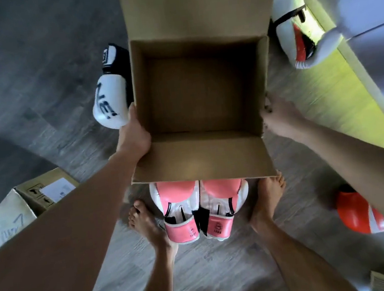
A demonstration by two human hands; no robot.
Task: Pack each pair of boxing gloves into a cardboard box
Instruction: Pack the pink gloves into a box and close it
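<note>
Holding open cardboard box [199,158] above pink gloves [201,206], with left hand [134,134] gripping left wall, right hand [278,117] gripping right wall.

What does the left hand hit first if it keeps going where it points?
Likely the white-and-navy glove just beyond it, beside the cardboard box wall that the left hand holds; depth is unclear.

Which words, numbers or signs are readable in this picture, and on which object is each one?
"10oz", upside down: on each cuff of the pink gloves.
Dark letters on the white glove on the left: partly hidden, not readable.
Handwriting and label on the closed box: too blurred.
</note>
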